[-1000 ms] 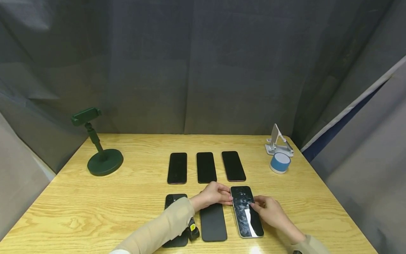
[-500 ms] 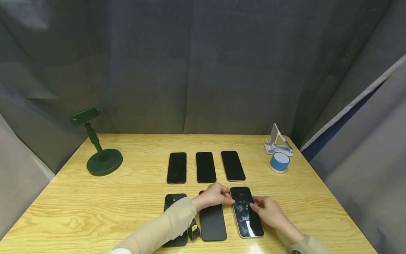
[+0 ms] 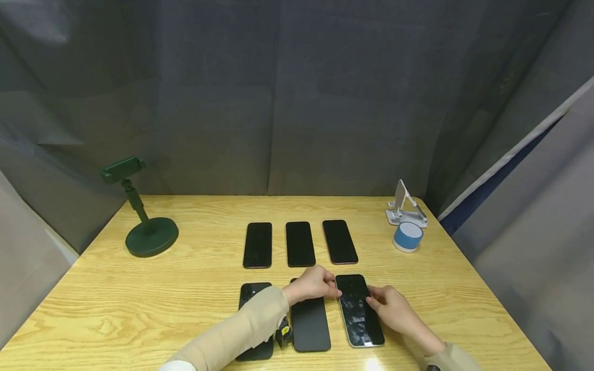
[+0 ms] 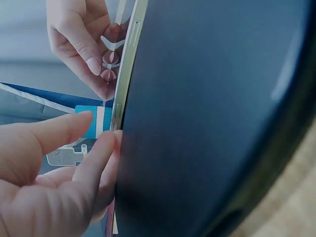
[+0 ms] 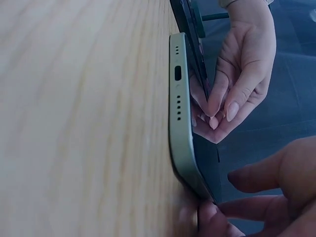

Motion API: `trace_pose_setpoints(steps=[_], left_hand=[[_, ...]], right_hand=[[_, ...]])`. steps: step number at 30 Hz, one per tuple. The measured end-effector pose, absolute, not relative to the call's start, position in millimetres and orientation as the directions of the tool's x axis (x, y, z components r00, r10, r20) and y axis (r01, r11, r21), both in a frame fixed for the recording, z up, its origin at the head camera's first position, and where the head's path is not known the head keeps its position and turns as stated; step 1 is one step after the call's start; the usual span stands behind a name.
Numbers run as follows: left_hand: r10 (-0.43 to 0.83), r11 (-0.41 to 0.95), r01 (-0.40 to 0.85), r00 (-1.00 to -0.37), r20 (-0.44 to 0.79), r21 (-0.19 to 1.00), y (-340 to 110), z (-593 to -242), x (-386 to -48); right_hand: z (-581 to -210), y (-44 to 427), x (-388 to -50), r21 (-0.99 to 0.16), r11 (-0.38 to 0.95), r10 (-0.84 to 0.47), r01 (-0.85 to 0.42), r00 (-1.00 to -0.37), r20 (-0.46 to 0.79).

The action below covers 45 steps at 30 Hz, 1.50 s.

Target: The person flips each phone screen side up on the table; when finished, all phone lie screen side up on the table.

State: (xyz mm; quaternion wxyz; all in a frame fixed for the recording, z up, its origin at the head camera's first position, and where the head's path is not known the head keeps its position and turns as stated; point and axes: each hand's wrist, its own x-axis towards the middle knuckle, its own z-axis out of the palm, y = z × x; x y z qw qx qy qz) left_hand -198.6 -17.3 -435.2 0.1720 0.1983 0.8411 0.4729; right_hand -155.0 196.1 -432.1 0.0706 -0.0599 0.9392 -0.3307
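Note:
A phone with a pale green frame (image 3: 360, 319) lies screen up at the right end of the near row. My left hand (image 3: 312, 284) touches its left edge near the top with the fingertips; in the left wrist view the thumb (image 4: 61, 131) stands apart from them. At its right edge is my right hand (image 3: 394, 310), thumb over the screen's border, fingers at the side. In the right wrist view that thumb (image 5: 259, 174) is off the glass. Beneath my left wrist lies a black phone (image 3: 311, 327), back up. Another black phone (image 3: 260, 350) is partly covered by my left sleeve.
Three dark phones lie in a far row: left (image 3: 257, 246), middle (image 3: 300, 244) and right (image 3: 341, 241). A green phone stand (image 3: 151, 237) is at the far left. A grey folding stand (image 3: 408, 216) and a blue-and-white cylinder (image 3: 408, 237) stand at the far right.
The pale green phone has shifted very slightly toward me, and the bright reflection on its screen has shrunk. Both hands stay at its edges.

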Motion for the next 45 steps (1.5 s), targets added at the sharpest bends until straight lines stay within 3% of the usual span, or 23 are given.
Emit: trace_pose_setpoints(steps=[14, 24, 35, 39, 42, 45], left_hand=[[0.495, 0.468, 0.169, -0.863, -0.099, 0.867, -17, -437, -198], [0.498, 0.448, 0.156, -0.862, -0.101, 0.88, -18, -439, -198], [0.471, 0.476, 0.169, -0.878, -0.088, 0.863, -45, -426, -202], [0.449, 0.497, 0.204, -0.892, -0.049, 0.844, -63, -420, -206], [0.418, 0.537, 0.222, -0.908, -0.028, 0.814, -74, -420, -209], [0.39, 0.587, 0.229, -0.921, -0.023, 0.777, -85, -422, -210]], right_hand=[[-433, 195, -160, -0.631, 0.768, -0.205, -0.107, -0.975, -0.084], [-433, 193, -160, -0.621, 0.782, -0.161, -0.057, -0.98, -0.113], [-411, 195, -146, -0.717, 0.697, -0.165, -0.029, -0.979, -0.121], [-405, 188, -135, -0.833, 0.552, -0.367, -0.025, -0.905, -0.216], [-406, 179, -125, -0.908, 0.415, -0.524, 0.064, -0.799, -0.295], [-410, 167, -114, -0.92, 0.343, -0.583, 0.187, -0.726, -0.365]])
